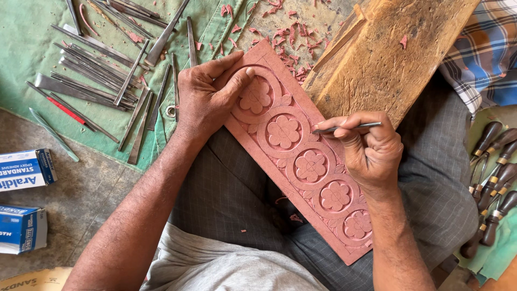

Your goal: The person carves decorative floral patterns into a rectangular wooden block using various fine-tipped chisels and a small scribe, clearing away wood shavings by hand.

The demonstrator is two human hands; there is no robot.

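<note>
On the bare floor by the left edge: white-and-blue carton [27,170] just below the green cloth [32,48]; blue-and-white box [21,229] beneath it; tan cardboard corner [32,280] at bottom left.

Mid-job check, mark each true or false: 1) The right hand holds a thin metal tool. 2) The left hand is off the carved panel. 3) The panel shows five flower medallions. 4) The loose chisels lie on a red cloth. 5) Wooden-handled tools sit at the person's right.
1) True: the right hand grips a thin metal tool.
2) False: the left hand presses on the carved panel.
3) True.
4) False: the chisels lie on a green cloth.
5) True: wooden-handled tools.
</note>
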